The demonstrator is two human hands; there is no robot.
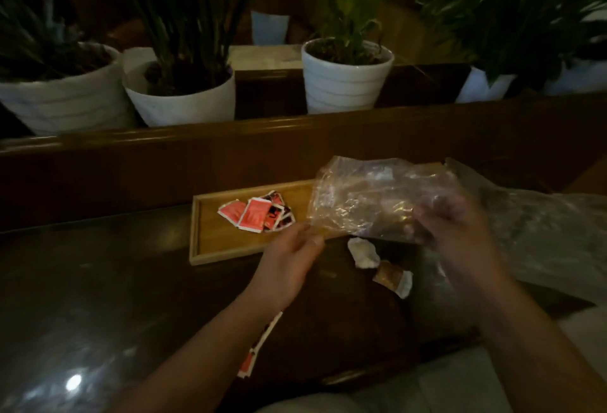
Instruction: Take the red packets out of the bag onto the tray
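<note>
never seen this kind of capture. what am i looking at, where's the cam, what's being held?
No machine here: a person's two bare hands, filmed by one wide-angle camera worn on the head, looking forward and down. The left hand and right hand both hold a clear plastic bag above a dark glossy table. On the table sits a wooden tray with red sachets in it; beside the tray lie a white crumpled piece and a brown-and-white packet. White potted plants stand behind.
</note>
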